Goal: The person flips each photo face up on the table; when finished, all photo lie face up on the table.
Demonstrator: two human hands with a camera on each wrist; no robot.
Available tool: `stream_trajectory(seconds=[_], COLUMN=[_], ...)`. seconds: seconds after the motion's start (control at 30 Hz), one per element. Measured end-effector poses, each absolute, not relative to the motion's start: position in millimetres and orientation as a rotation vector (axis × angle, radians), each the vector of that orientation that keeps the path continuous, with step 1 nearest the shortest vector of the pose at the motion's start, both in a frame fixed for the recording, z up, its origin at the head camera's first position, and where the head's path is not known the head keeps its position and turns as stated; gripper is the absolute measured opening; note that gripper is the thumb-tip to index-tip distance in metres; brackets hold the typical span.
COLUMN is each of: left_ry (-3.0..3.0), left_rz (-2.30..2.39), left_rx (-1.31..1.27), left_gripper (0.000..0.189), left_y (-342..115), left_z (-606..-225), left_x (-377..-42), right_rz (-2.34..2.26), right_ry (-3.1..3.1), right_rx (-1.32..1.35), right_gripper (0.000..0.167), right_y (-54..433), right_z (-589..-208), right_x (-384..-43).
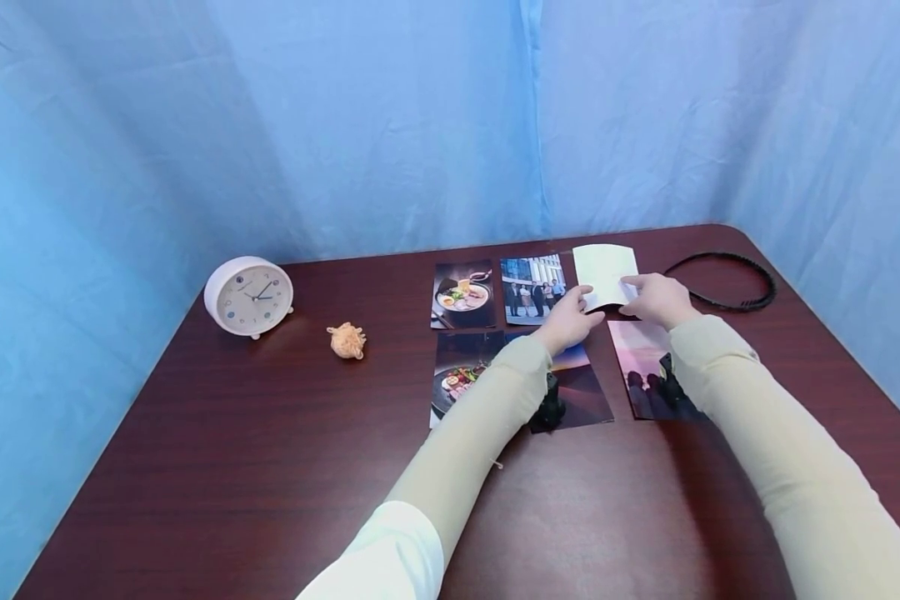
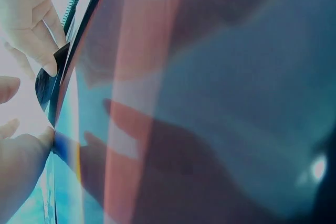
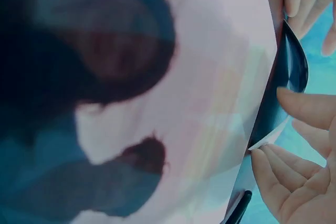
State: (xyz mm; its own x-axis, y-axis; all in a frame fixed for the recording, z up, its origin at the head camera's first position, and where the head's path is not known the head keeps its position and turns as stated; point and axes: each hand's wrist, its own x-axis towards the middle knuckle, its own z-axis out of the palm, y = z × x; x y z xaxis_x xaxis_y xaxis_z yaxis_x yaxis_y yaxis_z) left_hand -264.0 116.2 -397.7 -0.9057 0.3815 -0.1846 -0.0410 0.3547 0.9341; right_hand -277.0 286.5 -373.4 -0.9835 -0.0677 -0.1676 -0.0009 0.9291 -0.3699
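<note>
A photo print [image 1: 603, 268] lies white back up and bowed at the far right of the table, its dark glossy underside [image 3: 295, 69] showing in the right wrist view. My right hand [image 1: 662, 300] pinches its near right corner between thumb and fingers. At the near left corner, my left hand [image 1: 566, 323] holds the print with forefinger and thumb. Under my left wrist is a dark photo with a bright coloured band [image 1: 581, 392]. Below my right hand lies a pink photo with silhouettes [image 1: 633, 358].
Left of the hands lie a ramen photo [image 1: 462, 296], a group photo [image 1: 534, 289] and a plated-food photo [image 1: 457, 379]. A black toothed headband [image 1: 771, 292] rests at the right. Farther left are a peach-coloured tangled bundle [image 1: 347, 341] and a white clock [image 1: 249, 297]. Blue curtains [image 1: 390, 125] surround the table.
</note>
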Motion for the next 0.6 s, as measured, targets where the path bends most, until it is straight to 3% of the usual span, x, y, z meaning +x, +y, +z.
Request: stream_trajectory(seconds=[0.3,0.6], left_ry=[2.264,2.275], left_rz=[1.615,1.75], left_rx=[0.329,0.362], left_gripper=[0.046,0.039], left_y=[115.8,111.8], left_z=[-398.0,-394.2], left_x=[-261.9,-262.3], right_rz=[-0.282,-0.443], right_ry=[2.959,2.951], right_rx=[-0.048,-0.154], right_gripper=[0.037,0.027], right_y=[277.6,284.1], right_z=[-370.3,-365.7], right_x=[-271.9,-271.0])
